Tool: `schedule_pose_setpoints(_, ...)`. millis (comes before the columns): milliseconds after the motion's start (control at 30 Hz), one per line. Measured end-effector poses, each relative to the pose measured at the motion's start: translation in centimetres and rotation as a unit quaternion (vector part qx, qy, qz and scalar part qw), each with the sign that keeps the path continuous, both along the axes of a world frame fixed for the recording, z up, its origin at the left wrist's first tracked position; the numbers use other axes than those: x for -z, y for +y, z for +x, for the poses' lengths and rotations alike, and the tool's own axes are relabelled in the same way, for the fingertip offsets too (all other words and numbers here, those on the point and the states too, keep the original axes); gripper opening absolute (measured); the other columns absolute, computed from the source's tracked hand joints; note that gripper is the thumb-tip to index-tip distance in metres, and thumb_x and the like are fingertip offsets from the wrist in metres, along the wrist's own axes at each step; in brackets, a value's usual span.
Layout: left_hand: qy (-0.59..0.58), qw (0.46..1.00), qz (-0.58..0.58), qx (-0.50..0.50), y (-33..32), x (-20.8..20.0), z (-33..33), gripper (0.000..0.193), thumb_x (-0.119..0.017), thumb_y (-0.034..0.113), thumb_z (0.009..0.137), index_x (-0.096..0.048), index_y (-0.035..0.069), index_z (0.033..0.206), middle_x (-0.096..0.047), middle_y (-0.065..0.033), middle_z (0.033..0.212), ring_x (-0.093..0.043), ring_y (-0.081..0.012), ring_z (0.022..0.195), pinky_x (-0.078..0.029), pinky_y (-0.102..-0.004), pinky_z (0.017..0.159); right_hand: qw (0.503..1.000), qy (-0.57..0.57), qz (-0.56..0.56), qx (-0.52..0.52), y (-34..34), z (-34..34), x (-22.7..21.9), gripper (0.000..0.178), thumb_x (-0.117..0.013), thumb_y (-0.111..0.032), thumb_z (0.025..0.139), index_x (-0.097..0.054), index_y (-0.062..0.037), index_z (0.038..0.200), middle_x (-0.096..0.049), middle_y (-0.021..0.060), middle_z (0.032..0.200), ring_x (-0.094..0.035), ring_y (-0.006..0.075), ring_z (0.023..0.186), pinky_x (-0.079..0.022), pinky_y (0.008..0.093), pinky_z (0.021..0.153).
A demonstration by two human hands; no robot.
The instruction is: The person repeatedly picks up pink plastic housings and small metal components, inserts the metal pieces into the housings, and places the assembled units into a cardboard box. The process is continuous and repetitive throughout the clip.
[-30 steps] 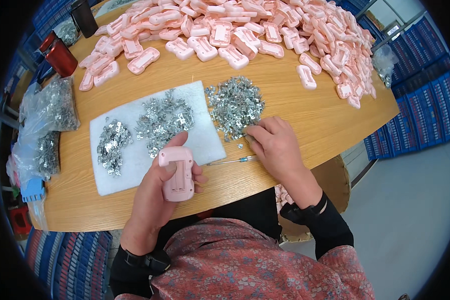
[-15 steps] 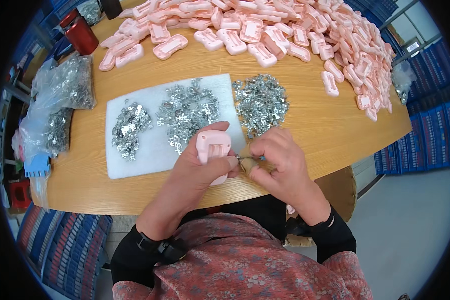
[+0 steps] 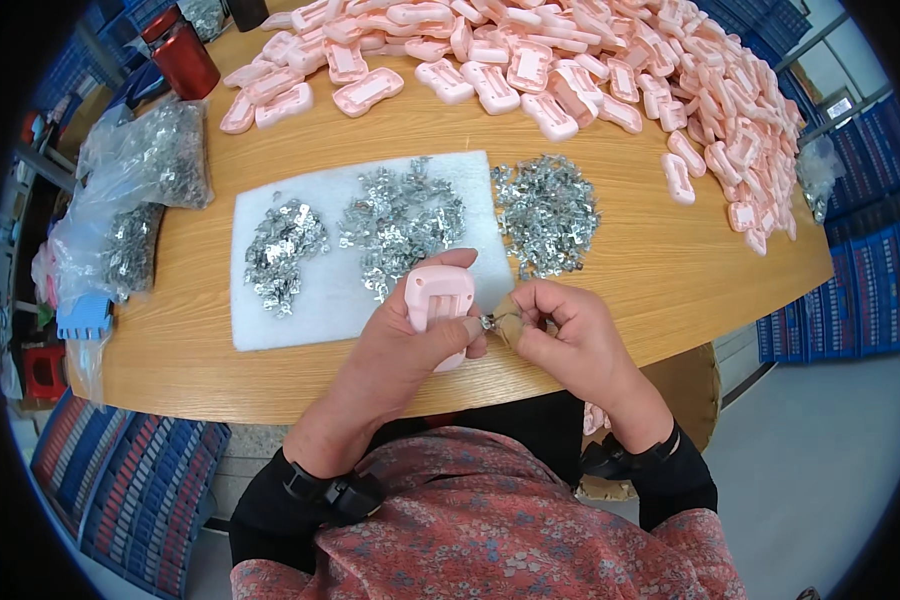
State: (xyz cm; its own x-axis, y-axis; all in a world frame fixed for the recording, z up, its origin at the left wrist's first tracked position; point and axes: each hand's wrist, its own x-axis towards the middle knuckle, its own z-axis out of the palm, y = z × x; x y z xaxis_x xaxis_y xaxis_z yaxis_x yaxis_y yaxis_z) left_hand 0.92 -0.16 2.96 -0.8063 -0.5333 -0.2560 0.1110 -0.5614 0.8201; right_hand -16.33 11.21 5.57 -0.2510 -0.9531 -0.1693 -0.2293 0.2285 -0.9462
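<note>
My left hand (image 3: pixel 398 325) is closed around a pink plastic shell (image 3: pixel 440 287), its recessed opening turned up toward me. Close against the shell's right side, my right hand (image 3: pixel 570 330) pinches a small metal piece (image 3: pixel 487 322) between fingertips that wear tan finger covers (image 3: pixel 507 328). The left thumb and the right fingertips meet at that piece, so its exact shape is hidden. Behind my hands, a white foam sheet (image 3: pixel 355 325) carries two heaps of small silvery metal clips (image 3: pixel 285 250). Another heap of metal pieces (image 3: pixel 547 215) lies on the wood to the sheet's right.
A large pile of pink shells (image 3: pixel 570 60) covers the table's far side and right. Plastic bags of metal parts (image 3: pixel 175 155) stand at the left, near a red canister (image 3: pixel 182 62) and a blue plastic piece (image 3: pixel 85 318). The wooden table's (image 3: pixel 270 385) curved edge runs before me.
The view has shifted slightly, so the table things appear farther right. My right fingers have changed their hold at the shell's right side; the left hand still grips the shell.
</note>
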Motion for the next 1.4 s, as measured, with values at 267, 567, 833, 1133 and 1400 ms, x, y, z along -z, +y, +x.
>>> schedule_pose_setpoints(267, 0.032, 0.973, 0.223, 0.048, -0.3, 0.1, 0.0, 0.054, -0.023, 0.042, 0.108, -0.041, 0.005, 0.143, -0.065, -0.0130, 0.096, -0.068, -0.0244, 0.082, -0.060, -0.0458, 0.079, 0.985, 0.054, -0.161, 0.022, -1.4, 1.2, 0.6, 0.011, -0.067, -0.005, 0.084, -0.064, -0.0025, 0.095, -0.054, -0.0003, 0.072, -0.050, 0.0107, 0.066, -0.041, 0.0278, 0.061)
schedule_pose_setpoints(567, 0.003, 0.970, 0.233, 0.070, 0.0, 0.4, -0.1, 0.055, -0.022, 0.043, 0.108, -0.039, 0.005, 0.144, -0.064, -0.0138, 0.095, -0.069, -0.0255, 0.083, -0.060, -0.0473, 0.080, 0.944, 0.271, -0.186, -0.029, -2.0, 0.9, 1.1, 0.019, -0.071, -0.007, 0.075, -0.065, -0.0057, 0.094, -0.055, 0.0056, 0.072, -0.056, 0.0244, 0.068, -0.042, 0.0376, 0.070)
schedule_pose_setpoints(833, -0.038, 0.971, 0.226, 0.066, 0.3, 1.1, -0.2, 0.054, -0.019, 0.043, 0.109, -0.047, 0.007, 0.138, -0.064, -0.0143, 0.113, -0.069, -0.0273, 0.096, -0.061, -0.0473, 0.081, 0.854, 0.466, -0.221, -0.062, -1.6, 1.9, 1.6, 0.023, -0.074, -0.012, 0.072, -0.064, -0.0080, 0.092, -0.056, 0.0038, 0.078, -0.057, 0.0233, 0.077, -0.040, 0.0372, 0.074)
schedule_pose_setpoints(1133, -0.064, 0.978, 0.190, 0.062, 0.5, 1.1, -0.2, 0.053, -0.022, 0.042, 0.109, -0.047, 0.008, 0.140, -0.065, -0.0128, 0.103, -0.069, -0.0259, 0.090, -0.061, -0.0473, 0.077, 0.834, 0.516, -0.142, -0.130, -0.2, 2.9, -0.7, 0.031, -0.076, -0.016, 0.070, -0.067, -0.0065, 0.098, -0.056, 0.0037, 0.081, -0.058, 0.0212, 0.080, -0.041, 0.0358, 0.075)
schedule_pose_setpoints(1400, -0.049, 0.980, 0.177, 0.078, 0.4, 1.4, 0.0, 0.056, -0.021, 0.045, 0.108, -0.045, 0.009, 0.143, -0.065, -0.0123, 0.099, -0.068, -0.0252, 0.089, -0.061, -0.0457, 0.072, 0.880, 0.446, -0.128, -0.100, 0.0, 2.3, -0.8, 0.035, -0.073, -0.010, 0.072, -0.067, -0.0062, 0.107, -0.058, 0.0064, 0.082, -0.059, 0.0257, 0.080, -0.043, 0.0388, 0.074)
